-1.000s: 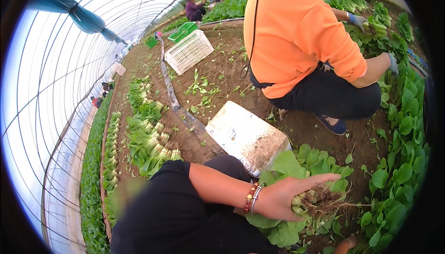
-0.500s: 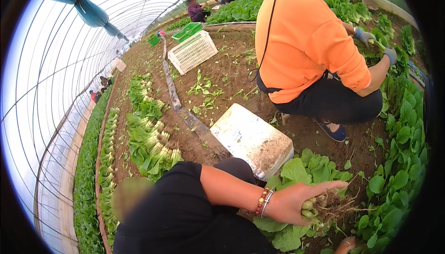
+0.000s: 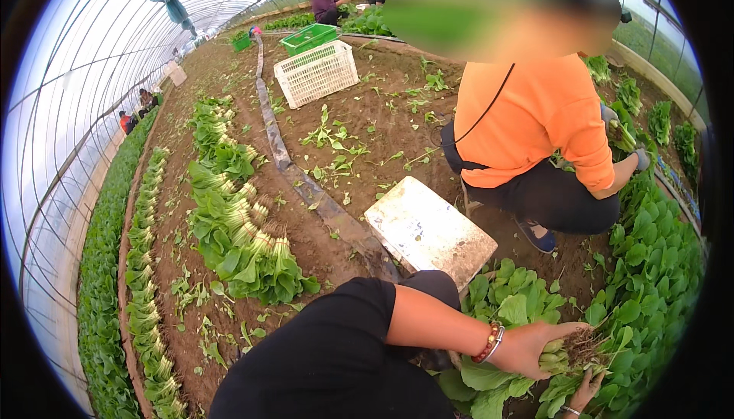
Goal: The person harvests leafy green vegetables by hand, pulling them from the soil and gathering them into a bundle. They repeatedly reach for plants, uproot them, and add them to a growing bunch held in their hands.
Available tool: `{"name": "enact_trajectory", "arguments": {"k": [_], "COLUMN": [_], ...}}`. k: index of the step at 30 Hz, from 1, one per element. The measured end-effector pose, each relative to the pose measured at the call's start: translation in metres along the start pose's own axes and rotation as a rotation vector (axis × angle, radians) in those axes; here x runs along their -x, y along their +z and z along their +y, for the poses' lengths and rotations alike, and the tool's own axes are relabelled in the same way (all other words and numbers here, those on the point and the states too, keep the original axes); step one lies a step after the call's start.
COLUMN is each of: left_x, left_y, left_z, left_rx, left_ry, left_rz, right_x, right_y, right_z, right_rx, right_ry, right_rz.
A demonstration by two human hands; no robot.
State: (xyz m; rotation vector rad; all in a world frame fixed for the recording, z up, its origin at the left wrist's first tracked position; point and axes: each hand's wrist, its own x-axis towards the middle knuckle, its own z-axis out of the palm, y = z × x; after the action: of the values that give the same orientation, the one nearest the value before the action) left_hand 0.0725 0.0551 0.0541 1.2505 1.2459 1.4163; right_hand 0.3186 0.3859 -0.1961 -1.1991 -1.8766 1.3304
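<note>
A bunch of leafy greens (image 3: 555, 358) with pale stems and soil-caked roots is gripped in my left hand (image 3: 526, 348), its roots pointing right and its leaves hanging below the palm. My left wrist carries a beaded bracelet and a metal bangle. Low at the right, my right hand (image 3: 586, 391) is beside the root end of that bunch, fingers bent and closed about greens there; leaves partly hide its grip. More loose greens (image 3: 514, 300) lie just beyond my left hand.
Ahead, a person in an orange top (image 3: 535, 125) squats, gloved hands among plants. A dirty white foam box (image 3: 430, 228) stands before me. Rows of cut greens (image 3: 237, 224) lie left. Growing plants (image 3: 650, 266) line the right. White (image 3: 317, 75) and green crates (image 3: 310, 38) stand farther off.
My right hand has risen from the lower edge to the bunch's root end. My left hand still holds the bunch. The view has shifted, and the person in orange sits more upright.
</note>
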Motion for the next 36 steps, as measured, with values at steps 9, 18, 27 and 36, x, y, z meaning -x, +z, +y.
{"name": "enact_trajectory", "arguments": {"k": [9,18,27,36], "left_x": [0.014,0.017,0.011,0.002], "left_y": [0.003,0.01,0.004,0.022], "left_z": [0.004,-0.014,-0.028,-0.042], "left_rx": [-0.06,0.275,0.391,0.089], "left_ry": [-0.025,-0.145,-0.152,-0.173], "left_rz": [-0.166,-0.162,-0.213,-0.23], "right_x": [0.093,0.117,0.16,0.166], "right_y": [0.03,0.078,0.103,0.107], "right_z": [-0.245,-0.269,-0.29,-0.279], "right_rx": [-0.438,-0.626,-0.879,-1.183], "right_ry": [-0.316,-0.274,-0.229,-0.219], "right_rz": [0.152,0.029,-0.362,-0.15]}}
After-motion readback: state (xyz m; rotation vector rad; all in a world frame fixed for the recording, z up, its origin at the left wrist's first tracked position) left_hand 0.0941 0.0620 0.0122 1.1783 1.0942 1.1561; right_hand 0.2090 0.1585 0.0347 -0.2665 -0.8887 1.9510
